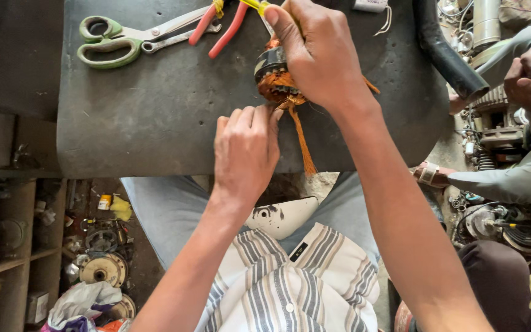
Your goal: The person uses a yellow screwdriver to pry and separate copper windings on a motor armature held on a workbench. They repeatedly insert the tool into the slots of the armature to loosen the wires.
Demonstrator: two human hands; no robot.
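Motor stator (pixel 276 77) pinned on the dark work board (pixel 155 117).
Right hand (pixel 318 52) closed over it, steadying; left hand (pixel 245 150) pinches a copper wire bundle (pixel 299 138) at its near side, pulling it clear.

A small motor stator (pixel 276 77) wound with copper wire stands tilted on the dark bench, copper strands trailing toward the edge.

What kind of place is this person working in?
Probably a small motor repair workshop. The right hand holds a copper-wound motor coil, scissors lie on the dark worktable, and old motor parts litter the floor.
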